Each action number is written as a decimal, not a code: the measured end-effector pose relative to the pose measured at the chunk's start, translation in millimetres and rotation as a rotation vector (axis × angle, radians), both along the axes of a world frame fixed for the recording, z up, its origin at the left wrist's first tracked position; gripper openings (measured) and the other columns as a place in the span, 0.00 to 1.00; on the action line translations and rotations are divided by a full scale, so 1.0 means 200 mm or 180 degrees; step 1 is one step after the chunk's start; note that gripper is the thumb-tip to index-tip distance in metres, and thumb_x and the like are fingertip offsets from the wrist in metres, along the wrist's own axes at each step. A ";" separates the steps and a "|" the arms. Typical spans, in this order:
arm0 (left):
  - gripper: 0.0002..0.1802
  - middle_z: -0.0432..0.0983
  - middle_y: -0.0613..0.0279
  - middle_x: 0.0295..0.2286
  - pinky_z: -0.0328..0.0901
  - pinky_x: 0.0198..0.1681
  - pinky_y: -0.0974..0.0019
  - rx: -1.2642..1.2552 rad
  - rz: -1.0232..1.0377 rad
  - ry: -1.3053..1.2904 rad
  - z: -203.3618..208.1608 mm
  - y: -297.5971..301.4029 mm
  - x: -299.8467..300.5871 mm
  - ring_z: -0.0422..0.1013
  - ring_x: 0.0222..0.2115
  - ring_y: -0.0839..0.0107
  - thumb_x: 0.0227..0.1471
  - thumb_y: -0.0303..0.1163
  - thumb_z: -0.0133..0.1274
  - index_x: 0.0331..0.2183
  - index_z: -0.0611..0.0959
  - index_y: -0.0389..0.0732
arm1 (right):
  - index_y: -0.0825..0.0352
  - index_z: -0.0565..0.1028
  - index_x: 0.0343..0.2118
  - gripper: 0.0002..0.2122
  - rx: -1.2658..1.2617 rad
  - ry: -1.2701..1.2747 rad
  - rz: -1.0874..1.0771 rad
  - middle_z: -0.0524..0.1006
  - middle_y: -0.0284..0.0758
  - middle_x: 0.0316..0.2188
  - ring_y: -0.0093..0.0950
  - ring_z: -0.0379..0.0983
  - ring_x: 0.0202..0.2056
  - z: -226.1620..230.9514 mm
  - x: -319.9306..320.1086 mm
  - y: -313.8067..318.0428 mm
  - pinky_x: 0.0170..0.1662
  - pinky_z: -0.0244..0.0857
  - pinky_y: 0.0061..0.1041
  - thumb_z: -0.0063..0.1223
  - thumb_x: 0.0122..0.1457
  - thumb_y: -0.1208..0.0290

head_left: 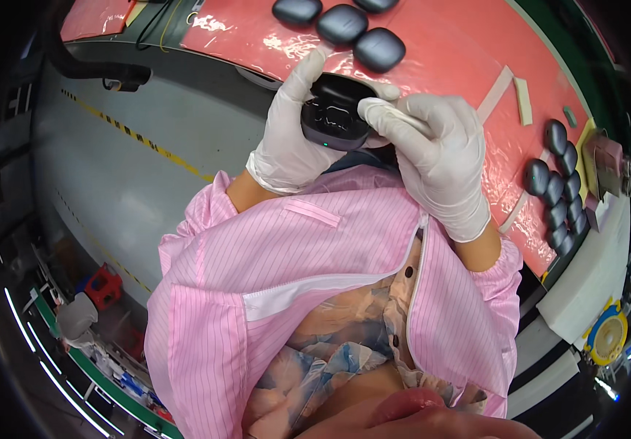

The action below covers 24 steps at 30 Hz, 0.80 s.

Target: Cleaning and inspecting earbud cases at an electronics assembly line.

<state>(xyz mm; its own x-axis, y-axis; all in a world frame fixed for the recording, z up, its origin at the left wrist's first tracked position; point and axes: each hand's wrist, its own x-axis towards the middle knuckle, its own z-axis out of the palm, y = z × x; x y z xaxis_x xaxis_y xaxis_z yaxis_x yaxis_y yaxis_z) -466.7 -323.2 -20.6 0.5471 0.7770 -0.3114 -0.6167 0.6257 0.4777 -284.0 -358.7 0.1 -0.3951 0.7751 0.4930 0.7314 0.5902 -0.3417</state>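
A pink jacket (pixel 293 252) fronts our view. The left hand (pixel 288 132) grips an open case (pixel 336 115); the right hand (pixel 441 143) bunches alongside, hold unclear. Slackening risks a drop.

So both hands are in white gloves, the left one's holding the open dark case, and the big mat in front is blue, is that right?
Not quite: the head view shows that the big mat is pinkish red, not blue. The left hand does hold the open dark case; it and the right hand wear white gloves.
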 end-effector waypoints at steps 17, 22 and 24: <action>0.48 0.70 0.41 0.46 0.68 0.49 0.58 0.2171 0.0348 0.1409 -0.02 -0.08 0.17 0.68 0.50 0.55 0.49 0.69 0.41 0.45 0.72 0.26 | 0.68 0.76 0.37 0.12 -0.0160 0.1874 -0.0401 0.75 0.34 0.31 0.29 0.75 0.35 -0.09 0.09 -0.15 0.39 0.69 0.23 0.50 0.51 0.90; 0.44 0.75 0.47 0.40 0.66 0.48 0.63 0.2433 0.0894 0.1479 -0.06 -0.07 0.23 0.73 0.42 0.61 0.51 0.67 0.42 0.44 0.74 0.30 | 0.66 0.75 0.40 0.17 -0.0160 0.0528 -0.0679 0.73 0.35 0.27 0.36 0.69 0.26 -0.04 -0.04 -0.11 0.29 0.62 0.32 0.55 0.44 0.85; 0.44 0.75 0.48 0.40 0.66 0.48 0.63 0.2363 0.0760 0.1617 -0.04 -0.08 0.21 0.73 0.41 0.63 0.51 0.67 0.42 0.44 0.74 0.30 | 0.66 0.75 0.39 0.16 -0.0070 0.0391 -0.0771 0.73 0.35 0.27 0.35 0.69 0.26 -0.03 -0.07 -0.12 0.29 0.62 0.32 0.55 0.44 0.85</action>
<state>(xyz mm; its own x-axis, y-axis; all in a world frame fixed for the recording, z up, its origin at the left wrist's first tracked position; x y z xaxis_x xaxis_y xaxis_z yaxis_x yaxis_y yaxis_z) -424.1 -339.3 -27.7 0.2814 0.9475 0.1521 -0.2969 -0.0648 0.9527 -297.2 -381.9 -6.0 -0.1352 0.8508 0.5078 0.8025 0.3946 -0.4476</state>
